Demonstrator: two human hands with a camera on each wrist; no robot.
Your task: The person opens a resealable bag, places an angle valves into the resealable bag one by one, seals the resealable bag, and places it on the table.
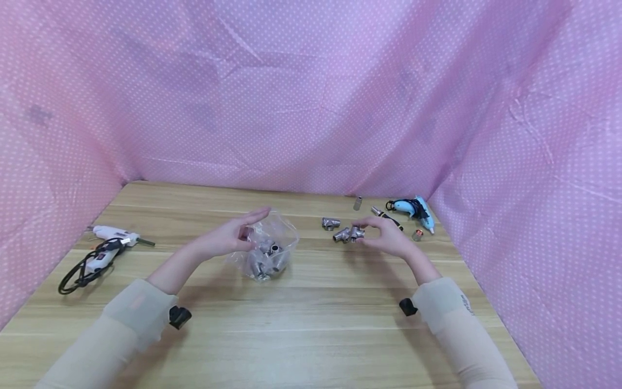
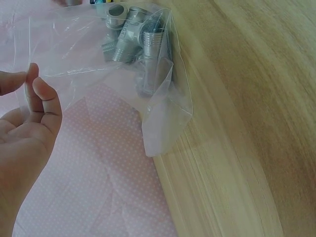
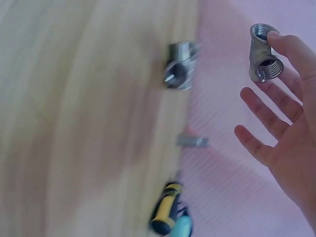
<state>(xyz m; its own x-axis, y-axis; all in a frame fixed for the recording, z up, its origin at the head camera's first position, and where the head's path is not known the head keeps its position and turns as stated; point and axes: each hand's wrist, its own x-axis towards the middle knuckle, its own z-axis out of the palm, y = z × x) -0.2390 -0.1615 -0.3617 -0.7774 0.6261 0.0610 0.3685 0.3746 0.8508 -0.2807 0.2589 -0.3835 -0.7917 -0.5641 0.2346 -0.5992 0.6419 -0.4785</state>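
My left hand point(image 1: 228, 236) pinches the edge of a clear plastic bag point(image 1: 288, 229) between thumb and fingers. The bag rests on the table, with several silvery metal pipe fittings point(image 1: 261, 266) inside. In the left wrist view the hand point(image 2: 32, 128) grips the thin film point(image 2: 165, 131) well apart from the fittings. My right hand point(image 1: 386, 237) holds a metal tee fitting point(image 1: 356, 233) by thumb and fingertips. The right wrist view shows this tee point(image 3: 255, 54) with threaded openings, its lower fingers spread. Another tee point(image 1: 342, 235) lies beside it, and one more point(image 1: 331, 222) sits just behind.
A white glue gun point(image 1: 99, 263) with a black cord lies at the left. At the back right are a blue glue gun point(image 1: 403, 206), a black-and-yellow-handled tool point(image 1: 392, 220), a small metal cylinder point(image 1: 358, 203) and a small metal-and-red piece point(image 1: 417, 235). Pink dotted cloth point(image 1: 291, 108) surrounds the table.
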